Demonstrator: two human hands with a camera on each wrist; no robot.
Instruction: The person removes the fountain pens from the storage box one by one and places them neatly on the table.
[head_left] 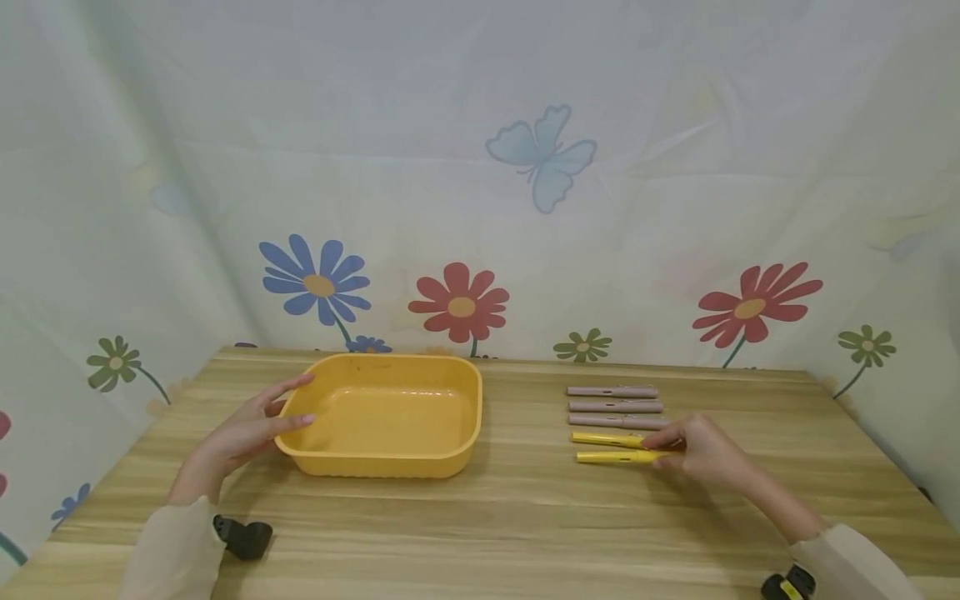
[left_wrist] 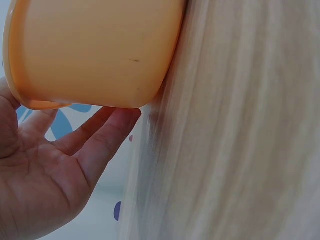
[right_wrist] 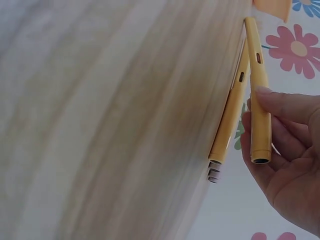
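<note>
A yellow plastic basin (head_left: 375, 467) stands left of the middle of the table. My left hand (head_left: 243, 433) grips its left end, with the thumb over the rim; in the left wrist view the fingertips (left_wrist: 127, 117) touch the outer wall. At the right, my right hand (head_left: 705, 454) pinches a yellow pen (right_wrist: 259, 85) between thumb and fingers. The right wrist view has this pen tilted, partly off the table. A second yellow pen (right_wrist: 232, 117) lies beside it on the wood, its right end hidden behind the hand in the head view.
Several pens form a column: behind the yellow ones lie three mauve pens, a back one (head_left: 611, 392), a middle one (head_left: 615, 407) and a front one (head_left: 615, 422). The wooden table (head_left: 525, 533) ends against a flowered cloth backdrop (head_left: 420, 208).
</note>
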